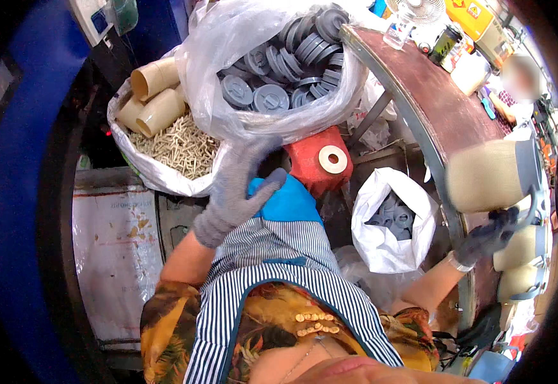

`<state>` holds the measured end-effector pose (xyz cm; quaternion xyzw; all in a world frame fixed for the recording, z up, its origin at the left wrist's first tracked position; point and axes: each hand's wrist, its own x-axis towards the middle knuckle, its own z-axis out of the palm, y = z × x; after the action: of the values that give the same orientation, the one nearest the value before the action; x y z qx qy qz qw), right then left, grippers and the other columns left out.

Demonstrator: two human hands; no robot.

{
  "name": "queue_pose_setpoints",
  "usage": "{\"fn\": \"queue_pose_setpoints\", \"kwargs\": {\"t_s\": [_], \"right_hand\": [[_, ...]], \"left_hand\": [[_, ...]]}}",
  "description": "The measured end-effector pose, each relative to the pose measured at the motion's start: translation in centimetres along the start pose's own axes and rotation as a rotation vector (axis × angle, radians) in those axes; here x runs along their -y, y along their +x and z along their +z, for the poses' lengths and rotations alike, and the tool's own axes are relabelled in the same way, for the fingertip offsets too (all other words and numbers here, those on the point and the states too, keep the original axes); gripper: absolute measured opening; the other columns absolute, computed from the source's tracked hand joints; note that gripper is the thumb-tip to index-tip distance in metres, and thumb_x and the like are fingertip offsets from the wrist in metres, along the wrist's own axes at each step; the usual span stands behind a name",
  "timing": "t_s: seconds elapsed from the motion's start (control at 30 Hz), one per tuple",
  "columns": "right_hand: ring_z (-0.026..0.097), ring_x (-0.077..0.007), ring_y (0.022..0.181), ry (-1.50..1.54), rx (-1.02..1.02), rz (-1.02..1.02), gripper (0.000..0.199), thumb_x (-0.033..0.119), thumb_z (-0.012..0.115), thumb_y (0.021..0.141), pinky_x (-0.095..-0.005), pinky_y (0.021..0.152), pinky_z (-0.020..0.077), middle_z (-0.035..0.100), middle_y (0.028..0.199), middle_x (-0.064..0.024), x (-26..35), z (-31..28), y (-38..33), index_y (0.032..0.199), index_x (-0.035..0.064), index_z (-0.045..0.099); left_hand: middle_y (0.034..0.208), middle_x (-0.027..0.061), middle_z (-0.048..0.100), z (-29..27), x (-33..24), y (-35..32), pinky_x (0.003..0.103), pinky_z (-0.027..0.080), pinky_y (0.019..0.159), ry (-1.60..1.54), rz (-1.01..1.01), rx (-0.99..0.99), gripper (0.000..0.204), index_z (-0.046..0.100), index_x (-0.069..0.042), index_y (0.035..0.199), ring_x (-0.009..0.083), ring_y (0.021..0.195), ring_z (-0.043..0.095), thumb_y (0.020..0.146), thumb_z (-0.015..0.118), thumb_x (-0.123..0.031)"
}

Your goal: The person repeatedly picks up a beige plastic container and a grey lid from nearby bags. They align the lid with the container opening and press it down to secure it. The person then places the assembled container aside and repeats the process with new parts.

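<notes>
My left hand (pixel 235 192), in a grey knit glove, hovers over my lap with the thumb and fingers apart and nothing in it. Beyond it stands a big clear plastic bag of round grey lids (pixel 271 98). Out at the right, my right hand (pixel 493 238), in a darker glove, is closed on the grey handle of a cream plastic jug (pixel 484 176) with a grey collar. The jug lies sideways above the table edge and is slightly blurred. More cream jugs (pixel 523 248) with grey collars sit beside and below this hand.
A white sack (pixel 192 186) holds small beige pegs (pixel 180 150) and several cream cylinders (pixel 157 80). A smaller white bag (pixel 363 233) contains grey parts (pixel 394 217). A red piece (pixel 304 157) with a cream ring (pixel 333 159) lies ahead. The brown table (pixel 413 83) curves rightward; another person (pixel 516 105) is beyond.
</notes>
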<state>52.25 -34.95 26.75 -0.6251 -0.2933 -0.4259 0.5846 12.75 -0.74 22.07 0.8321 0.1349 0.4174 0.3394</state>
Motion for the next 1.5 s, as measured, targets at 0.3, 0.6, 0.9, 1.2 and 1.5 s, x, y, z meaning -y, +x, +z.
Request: {"fn": "queue_pose_setpoints", "kwargs": {"t_s": [0.3,0.6,0.9,1.2,1.5], "right_hand": [[0.047,-0.0318,0.130,-0.736,0.050,-0.064,0.079,0.051,0.063,0.091,-0.0381,0.108,0.0358,0.046,0.143,-0.0241,-11.5,7.1,10.7,0.146,-0.0011,0.038],[0.043,-0.0398,0.131,-0.230,1.065,-0.656,0.060,0.038,0.068,0.084,-0.0499,0.107,0.0368,0.045,0.143,-0.0193,3.7,29.5,-13.9,0.135,0.0096,0.053],[0.044,-0.0359,0.132,-0.312,1.334,-0.640,0.066,0.047,0.068,0.082,-0.0488,0.109,0.0354,0.048,0.142,-0.0158,-2.8,48.4,-17.0,0.137,0.0127,0.052],[0.045,-0.0366,0.131,-0.167,1.479,-0.591,0.070,0.056,0.070,0.077,-0.0519,0.112,0.0291,0.052,0.139,-0.0143,-6.4,43.6,-19.7,0.135,0.0208,0.056],[0.052,-0.0282,0.123,-0.177,1.565,-0.968,0.064,0.031,0.071,0.076,-0.0472,0.108,0.0367,0.057,0.132,-0.0104,-2.8,36.5,-21.7,0.136,0.0179,0.054]], "left_hand": [[0.134,0.0191,0.052,3.9,7.3,-1.6,0.051,0.034,0.110,0.339,0.023,0.439,0.062,0.052,-0.006,0.135,0.0394,0.128,0.045,0.087,0.064,-0.044],[0.144,0.0276,0.041,1.3,20.8,4.8,0.051,0.029,0.113,0.657,-0.123,0.405,0.079,0.038,0.002,0.144,0.0449,0.135,0.037,0.088,0.061,-0.048],[0.142,0.0242,0.045,-4.9,30.5,20.5,0.047,0.035,0.109,1.127,-0.031,0.285,0.069,0.047,-0.005,0.140,0.0396,0.131,0.041,0.083,0.066,-0.040],[0.129,0.0171,0.057,-4.7,30.2,18.3,0.049,0.035,0.109,0.818,0.204,0.505,0.062,0.053,-0.010,0.134,0.0381,0.121,0.052,0.086,0.063,-0.048],[0.133,0.0152,0.054,7.3,28.4,4.4,0.049,0.027,0.115,0.908,0.369,0.688,0.076,0.045,-0.011,0.143,0.0311,0.127,0.046,0.078,0.069,-0.043]]}}
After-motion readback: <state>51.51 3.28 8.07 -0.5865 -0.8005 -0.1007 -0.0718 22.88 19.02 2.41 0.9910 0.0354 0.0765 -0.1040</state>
